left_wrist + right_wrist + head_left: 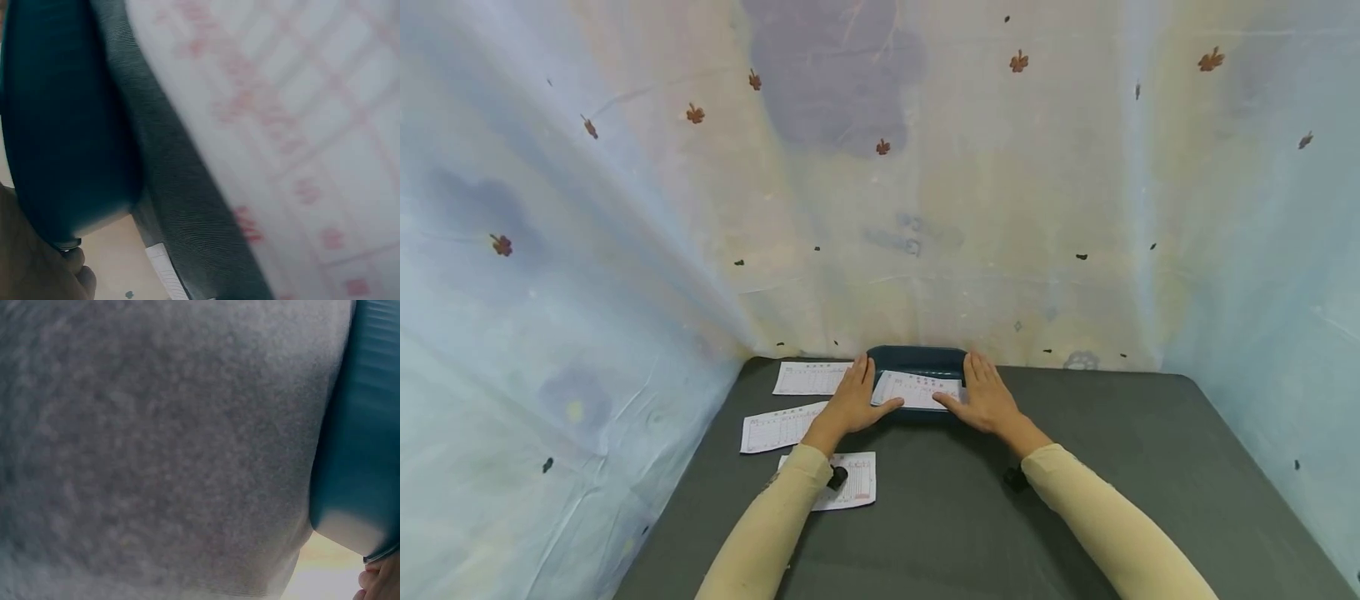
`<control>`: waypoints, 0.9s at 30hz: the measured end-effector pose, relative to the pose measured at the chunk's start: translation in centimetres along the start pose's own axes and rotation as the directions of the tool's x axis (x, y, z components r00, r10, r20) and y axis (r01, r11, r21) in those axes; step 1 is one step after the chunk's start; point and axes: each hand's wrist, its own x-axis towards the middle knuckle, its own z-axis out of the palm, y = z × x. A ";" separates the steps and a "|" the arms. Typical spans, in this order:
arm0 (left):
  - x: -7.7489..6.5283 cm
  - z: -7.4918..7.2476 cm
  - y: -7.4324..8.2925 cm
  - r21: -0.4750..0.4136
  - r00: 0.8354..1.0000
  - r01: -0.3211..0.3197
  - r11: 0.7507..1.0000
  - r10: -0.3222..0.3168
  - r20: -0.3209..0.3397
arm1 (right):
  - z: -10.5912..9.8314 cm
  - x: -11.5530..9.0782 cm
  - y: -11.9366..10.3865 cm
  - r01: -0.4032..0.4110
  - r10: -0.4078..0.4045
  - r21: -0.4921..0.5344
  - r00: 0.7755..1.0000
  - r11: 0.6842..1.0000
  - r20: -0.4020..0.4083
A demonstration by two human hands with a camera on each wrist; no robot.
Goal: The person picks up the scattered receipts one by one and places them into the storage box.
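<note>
A dark teal tray (917,358) lies at the back of the table with a printed paper slip (917,390) in it. My left hand (848,404) holds the tray's left side, long fingers along the rim and thumb over the front edge. On the right side, my right hand (988,400) grips it the same way, its thumb overlapping the slip. The left wrist view shows the tray's outer wall (69,125) with fingertips at its far corner. In the right wrist view, fingers (381,581) meet the rim at the lower right.
Left of the tray lie three more printed slips: one at the back (808,378), one in the middle (778,429), and a nearer one (853,483) partly under my left forearm. A patterned curtain (1037,208) hangs close behind the dark grey table (1150,467).
</note>
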 end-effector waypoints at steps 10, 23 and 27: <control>-0.8 -1.1 -1.7 -0.058 0.999 -0.031 0.998 0.034 0.038 | 0.3 0.1 -0.6 -0.006 0.007 -0.011 1.000 1.000 0.019; -4.2 -3.8 -4.1 -0.070 0.996 -0.073 0.995 0.076 0.047 | 0.0 0.1 -0.3 -0.006 0.008 -0.040 0.999 0.999 0.033; -5.6 -4.4 -4.8 -0.103 0.996 -0.068 0.992 0.073 0.050 | -0.1 0.2 -0.3 0.000 0.001 -0.045 1.000 0.999 0.028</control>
